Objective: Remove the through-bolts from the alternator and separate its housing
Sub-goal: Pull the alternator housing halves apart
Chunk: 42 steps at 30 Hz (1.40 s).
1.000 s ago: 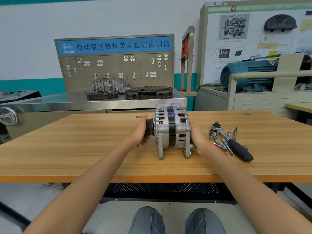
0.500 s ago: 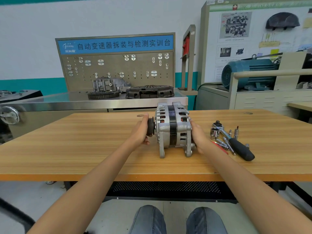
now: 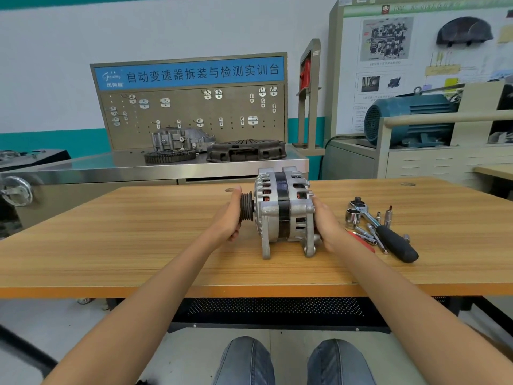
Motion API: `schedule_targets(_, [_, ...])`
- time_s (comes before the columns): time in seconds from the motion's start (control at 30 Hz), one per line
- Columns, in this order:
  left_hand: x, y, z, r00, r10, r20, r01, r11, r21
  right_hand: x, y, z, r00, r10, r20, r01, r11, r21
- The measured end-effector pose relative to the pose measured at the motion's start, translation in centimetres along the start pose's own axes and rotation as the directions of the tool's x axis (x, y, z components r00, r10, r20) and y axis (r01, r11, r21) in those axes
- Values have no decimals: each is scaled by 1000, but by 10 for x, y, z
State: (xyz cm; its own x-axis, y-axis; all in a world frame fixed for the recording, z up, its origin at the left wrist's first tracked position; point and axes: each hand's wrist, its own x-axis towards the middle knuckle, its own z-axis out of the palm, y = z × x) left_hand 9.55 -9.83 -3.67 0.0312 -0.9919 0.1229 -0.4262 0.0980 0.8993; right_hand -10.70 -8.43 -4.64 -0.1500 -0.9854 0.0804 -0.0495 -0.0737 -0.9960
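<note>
Alternator stands upright on its two mounting lugs near centre of the wooden table, pulley end facing left, rear cover facing right. Housing is silver cast alum. w/ a dark stator band round the middle; copper windings show thru the vent slots. Both halves sit joined.

Left hand cups the pulley end, thumb up along the pulley face, fingers curled under & round it, so it's grasping the pulley. Right hand lies flat-ish against the rear cover, palm on the housing, fingers wrapping behind it; how far they curl can't be seen, but it grips that end.

Just right of the right hand: ratchet wrench w/ black handle, a chrome socket beside its head, a few extension bars and small bits close by, plus something red partly under the wrist.

Behind the table: steel bench w/ pegboard, a gear ring and clutch cover on it. Blue electric motor at far right.
</note>
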Motion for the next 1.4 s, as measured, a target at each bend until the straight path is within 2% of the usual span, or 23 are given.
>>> schedule_targets(0.13, [3, 7, 2, 994, 104, -38, -105, 994, -37, 0, 0, 0, 1000, -10, 6, 10, 1000, 5])
schedule_targets(0.23, [6, 11, 1, 992, 109, -57, -114, 987, -111, 2, 1, 0, 1000, -7, 2, 7, 1000, 0])
schedule_targets(0.33, [4, 12, 3, 991, 127, -33, -130, 988, -80, 2, 1, 0, 1000, 4, -1, -4, 1000, -7])
schedule_targets(0.53, [4, 22, 0, 999, 33, -31, -35, 998, -50, 2, 2, -2, 1000, 21, 13, -21, 1000, -2])
schedule_targets(0.67, [5, 19, -9, 994, 20, -104, -25, 999, -43, 3, 2, -2, 1000, 21, 10, -21, 1000, 4])
schedule_targets(0.83, [6, -3, -25, 961, 169, -221, -134, 977, 166, 3, 3, -1, 1000, 2, -1, -2, 1000, -14])
schedule_targets(0.97, [0, -20, -34, 942, 275, -193, -168, 884, 437, 4, 4, -2, 1000, -10, 6, 10, 1000, -19])
schedule_targets(1.07, [-12, -32, -34, 939, 311, -143, -185, 813, 552, 4, 4, -2, 1000, -28, 4, 28, 1000, -8])
schedule_targets(1.2, [-22, -40, -30, 925, 359, -126, -139, 627, 766, 4, 3, -1, 1000, -27, 8, 27, 1000, -14])
schedule_targets(1.3, [-23, -41, -28, 922, 367, -121, -98, 525, 845, 3, 3, -2, 1000, -25, 13, 25, 1000, -6])
schedule_targets(1.4, [-22, -40, -26, 923, 369, -110, -93, 491, 866, 1, 2, -2, 1000, -20, 19, 20, 1000, 0])
